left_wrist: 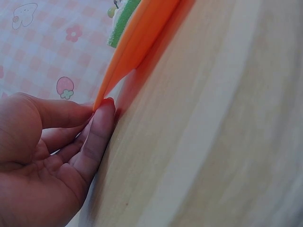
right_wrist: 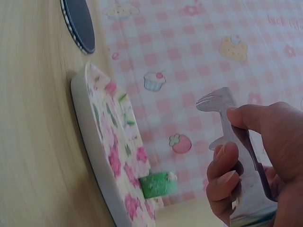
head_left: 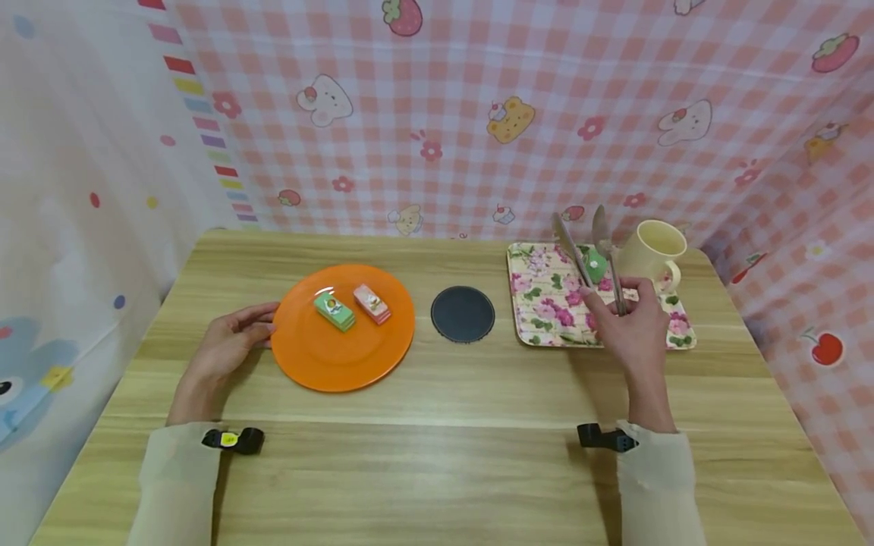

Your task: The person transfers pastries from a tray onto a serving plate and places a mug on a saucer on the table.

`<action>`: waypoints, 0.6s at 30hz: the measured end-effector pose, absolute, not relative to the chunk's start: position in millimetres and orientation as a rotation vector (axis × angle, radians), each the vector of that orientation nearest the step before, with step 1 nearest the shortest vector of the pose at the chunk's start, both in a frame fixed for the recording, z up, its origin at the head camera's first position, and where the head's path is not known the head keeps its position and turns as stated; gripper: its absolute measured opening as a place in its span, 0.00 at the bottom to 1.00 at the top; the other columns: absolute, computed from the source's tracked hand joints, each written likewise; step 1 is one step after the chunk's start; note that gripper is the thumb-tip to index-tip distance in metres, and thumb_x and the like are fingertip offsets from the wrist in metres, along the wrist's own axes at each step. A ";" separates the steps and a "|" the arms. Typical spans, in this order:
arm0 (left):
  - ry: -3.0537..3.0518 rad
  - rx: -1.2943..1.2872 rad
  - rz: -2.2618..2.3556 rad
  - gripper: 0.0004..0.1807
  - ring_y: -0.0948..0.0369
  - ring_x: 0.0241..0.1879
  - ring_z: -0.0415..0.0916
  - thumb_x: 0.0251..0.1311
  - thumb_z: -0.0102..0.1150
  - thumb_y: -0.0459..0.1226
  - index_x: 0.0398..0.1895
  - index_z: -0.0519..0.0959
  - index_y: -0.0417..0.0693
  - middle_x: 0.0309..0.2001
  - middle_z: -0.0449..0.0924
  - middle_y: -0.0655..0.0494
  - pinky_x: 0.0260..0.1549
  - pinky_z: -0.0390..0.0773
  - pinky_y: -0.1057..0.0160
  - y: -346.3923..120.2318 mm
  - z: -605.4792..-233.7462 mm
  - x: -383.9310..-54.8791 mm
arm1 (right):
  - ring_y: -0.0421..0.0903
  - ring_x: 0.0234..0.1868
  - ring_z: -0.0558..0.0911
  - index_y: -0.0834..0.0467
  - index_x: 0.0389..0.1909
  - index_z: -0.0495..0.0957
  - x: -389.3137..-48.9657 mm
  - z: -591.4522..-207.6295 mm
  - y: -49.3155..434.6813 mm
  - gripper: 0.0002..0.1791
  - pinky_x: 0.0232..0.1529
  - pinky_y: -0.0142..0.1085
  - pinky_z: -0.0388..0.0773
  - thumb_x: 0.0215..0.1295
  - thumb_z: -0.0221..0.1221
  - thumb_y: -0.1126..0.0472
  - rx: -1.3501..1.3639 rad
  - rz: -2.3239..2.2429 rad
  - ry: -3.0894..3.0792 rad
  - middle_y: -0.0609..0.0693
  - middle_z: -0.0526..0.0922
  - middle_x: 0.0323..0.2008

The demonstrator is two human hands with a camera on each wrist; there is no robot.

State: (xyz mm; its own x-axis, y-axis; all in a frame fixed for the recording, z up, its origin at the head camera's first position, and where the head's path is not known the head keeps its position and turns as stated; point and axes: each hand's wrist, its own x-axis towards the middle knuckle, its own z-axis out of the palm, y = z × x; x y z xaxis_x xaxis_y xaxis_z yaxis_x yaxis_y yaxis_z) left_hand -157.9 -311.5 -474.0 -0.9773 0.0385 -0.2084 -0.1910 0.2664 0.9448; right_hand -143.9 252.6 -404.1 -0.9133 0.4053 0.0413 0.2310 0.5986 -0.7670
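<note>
Metal cutlery (head_left: 572,249) pinched between thumb and fingers of right hand (head_left: 631,326), tips spread apart, held above floral tray (head_left: 546,311). Green block (head_left: 594,265) on tray; mug (head_left: 638,254) at its far right. Left hand (head_left: 228,341) pinches left rim of orange plate (head_left: 328,364), which bears two small stacks (head_left: 334,311). Black disc (head_left: 463,314) between plate and tray, gaps both sides; wood tabletop (head_left: 423,470) between forearms.
</note>
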 end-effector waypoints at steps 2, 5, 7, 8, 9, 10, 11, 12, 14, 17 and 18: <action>2.336 -0.139 1.798 0.27 0.72 0.43 0.83 0.76 0.53 0.34 0.75 0.66 0.35 0.50 0.80 0.67 0.45 0.87 0.70 -311.8 -474.0 -158.0 | 0.38 0.16 0.79 0.53 0.63 0.69 -144.6 -405.0 256.4 0.39 0.17 0.35 0.74 0.61 0.65 0.31 -0.552 1.217 -2.623 0.41 0.81 0.23; 2.333 -0.130 1.806 0.27 0.72 0.43 0.83 0.76 0.52 0.34 0.75 0.65 0.34 0.49 0.80 0.68 0.45 0.87 0.70 -312.4 -474.0 -158.3 | 0.38 0.17 0.79 0.53 0.64 0.68 -145.7 -407.5 261.0 0.41 0.18 0.36 0.75 0.60 0.64 0.30 -0.575 1.222 -2.634 0.42 0.81 0.23; 2.328 -0.128 1.809 0.27 0.72 0.43 0.83 0.76 0.52 0.34 0.75 0.65 0.34 0.50 0.81 0.67 0.45 0.87 0.70 -312.6 -474.1 -158.3 | 0.38 0.17 0.80 0.54 0.65 0.67 -146.4 -409.8 263.5 0.42 0.19 0.36 0.76 0.60 0.64 0.30 -0.592 1.227 -2.639 0.42 0.81 0.23; 2.327 -0.128 1.808 0.27 0.72 0.43 0.83 0.76 0.52 0.34 0.75 0.65 0.34 0.50 0.80 0.67 0.45 0.87 0.70 -312.6 -474.2 -158.3 | 0.38 0.16 0.79 0.55 0.65 0.67 -146.8 -411.0 264.7 0.43 0.19 0.36 0.76 0.60 0.64 0.30 -0.602 1.228 -2.641 0.42 0.81 0.23; 2.328 -0.127 1.805 0.27 0.72 0.44 0.83 0.76 0.52 0.34 0.75 0.65 0.34 0.50 0.81 0.67 0.45 0.87 0.70 -312.6 -474.2 -158.4 | 0.38 0.16 0.80 0.55 0.65 0.67 -147.2 -412.1 265.8 0.43 0.19 0.35 0.76 0.60 0.64 0.30 -0.610 1.228 -2.643 0.42 0.81 0.23; 2.327 -0.126 1.804 0.28 0.71 0.44 0.83 0.76 0.52 0.34 0.75 0.65 0.34 0.50 0.80 0.66 0.45 0.87 0.70 -312.5 -474.6 -158.4 | 0.38 0.16 0.80 0.55 0.65 0.67 -147.6 -413.4 267.0 0.43 0.19 0.35 0.76 0.61 0.64 0.30 -0.619 1.230 -2.645 0.42 0.81 0.23; 2.327 -0.128 1.803 0.28 0.71 0.44 0.83 0.76 0.52 0.34 0.75 0.65 0.34 0.50 0.81 0.66 0.45 0.87 0.70 -312.3 -474.7 -158.5 | 0.38 0.17 0.80 0.56 0.65 0.67 -148.2 -414.6 268.1 0.43 0.19 0.35 0.76 0.61 0.64 0.30 -0.631 1.239 -2.645 0.42 0.80 0.23; 2.327 -0.132 1.802 0.28 0.71 0.44 0.83 0.76 0.52 0.34 0.75 0.65 0.34 0.50 0.81 0.66 0.45 0.87 0.70 -312.2 -474.9 -158.6 | 0.38 0.16 0.80 0.56 0.66 0.67 -148.7 -415.8 269.2 0.43 0.19 0.36 0.76 0.61 0.64 0.30 -0.642 1.249 -2.645 0.42 0.80 0.23; 2.330 -0.135 1.803 0.27 0.72 0.43 0.83 0.76 0.52 0.34 0.75 0.65 0.34 0.50 0.81 0.66 0.45 0.87 0.70 -311.7 -475.2 -158.8 | 0.38 0.17 0.80 0.56 0.66 0.67 -149.9 -417.8 271.6 0.44 0.19 0.35 0.76 0.61 0.63 0.30 -0.668 1.257 -2.645 0.42 0.80 0.23; 2.324 -0.143 1.820 0.27 0.71 0.43 0.83 0.75 0.52 0.33 0.74 0.65 0.34 0.49 0.81 0.66 0.44 0.87 0.70 -310.9 -475.8 -158.9 | 0.40 0.18 0.83 0.56 0.67 0.67 -151.1 -421.0 274.7 0.45 0.19 0.36 0.77 0.60 0.63 0.29 -0.714 1.270 -2.637 0.43 0.80 0.25; 2.322 -0.143 1.825 0.27 0.71 0.43 0.83 0.75 0.52 0.32 0.74 0.65 0.33 0.49 0.81 0.67 0.44 0.87 0.70 -310.8 -476.3 -159.0 | 0.41 0.19 0.83 0.55 0.67 0.66 -151.1 -421.9 275.5 0.45 0.19 0.36 0.77 0.60 0.63 0.29 -0.727 1.274 -2.634 0.44 0.80 0.25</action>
State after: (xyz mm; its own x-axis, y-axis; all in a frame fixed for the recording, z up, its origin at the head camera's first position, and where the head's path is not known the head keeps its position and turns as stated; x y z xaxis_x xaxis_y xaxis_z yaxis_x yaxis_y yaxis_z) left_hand -159.0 -310.8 -476.3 -0.9784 0.0381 -0.2030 -0.1882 0.2398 0.9524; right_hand -151.1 275.5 -421.9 -0.8762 0.4729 -0.0929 0.3664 0.5284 -0.7659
